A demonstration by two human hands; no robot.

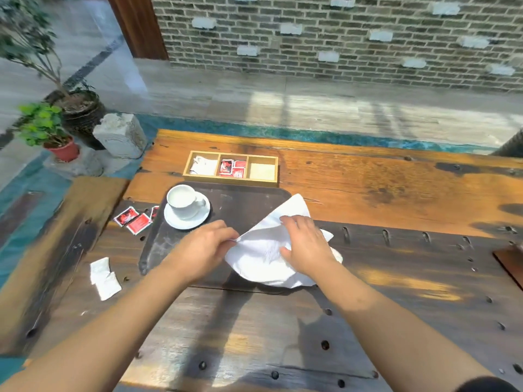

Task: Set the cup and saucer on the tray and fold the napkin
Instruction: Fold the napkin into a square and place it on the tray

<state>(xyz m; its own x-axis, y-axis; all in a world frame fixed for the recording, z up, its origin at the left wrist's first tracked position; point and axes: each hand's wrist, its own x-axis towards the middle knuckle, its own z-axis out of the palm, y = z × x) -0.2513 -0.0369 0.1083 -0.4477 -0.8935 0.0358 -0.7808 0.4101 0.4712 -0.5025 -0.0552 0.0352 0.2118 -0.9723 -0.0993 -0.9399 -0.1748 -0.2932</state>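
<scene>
Cup (pixel 183 201) stands on saucer (pixel 187 213) at the tray's (pixel 158 244) 10 o'clock corner; that part appears complete. Napkin (pixel 264 250) lies over the tray's 4 o'clock area, part folded, its crease running from 7 toward 1 o'clock. Left hand (pixel 205 244) pinches the napkin's edge at 9 o'clock between closed fingertips. Right hand (pixel 307 244) presses flat on the cloth, fingers spread, gripping nothing. The fold should carry from the left hand toward the right.
</scene>
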